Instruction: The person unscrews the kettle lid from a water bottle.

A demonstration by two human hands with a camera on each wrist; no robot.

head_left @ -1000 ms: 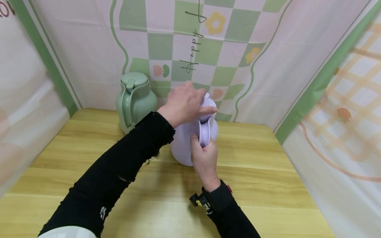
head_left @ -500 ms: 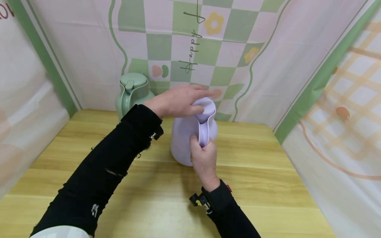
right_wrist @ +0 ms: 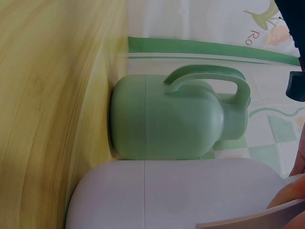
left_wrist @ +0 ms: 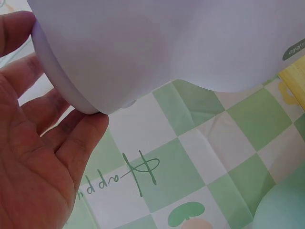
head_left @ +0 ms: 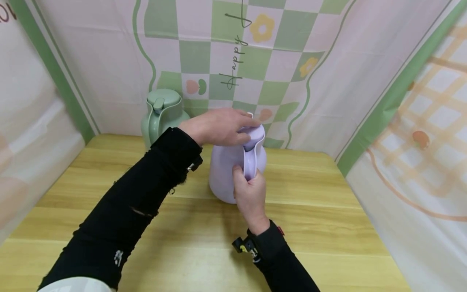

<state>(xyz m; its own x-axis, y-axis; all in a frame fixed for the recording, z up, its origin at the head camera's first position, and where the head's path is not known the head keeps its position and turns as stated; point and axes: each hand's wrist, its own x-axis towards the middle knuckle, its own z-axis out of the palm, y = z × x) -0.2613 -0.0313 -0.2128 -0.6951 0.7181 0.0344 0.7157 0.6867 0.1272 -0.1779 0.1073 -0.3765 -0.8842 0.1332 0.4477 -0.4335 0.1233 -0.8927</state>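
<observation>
A lilac thermos jug [head_left: 222,174] stands upright on the wooden table. My right hand [head_left: 251,198] grips its handle [head_left: 250,162], thumb along the near side. Over the top, my left hand [head_left: 220,125] holds the round lid [head_left: 255,133] by its rim. Up close in the left wrist view, the fingers and thumb of that hand [left_wrist: 38,152] curl about the edge of the lid [left_wrist: 59,78]. The lid sits on the jug's neck. In the right wrist view the lilac jug's body [right_wrist: 143,191] fills the lower part.
A green thermos jug [head_left: 166,113] stands behind the left forearm, left of the lilac one; its lower part is hidden in the head view. The wooden table [head_left: 310,227] meets a checked cloth backdrop [head_left: 197,56], with cloth walls on both sides.
My left hand loosened from the lid and turned back, its fingers stretched out half a second ago. Now they curl round the rim again. The right hand keeps its hold.
</observation>
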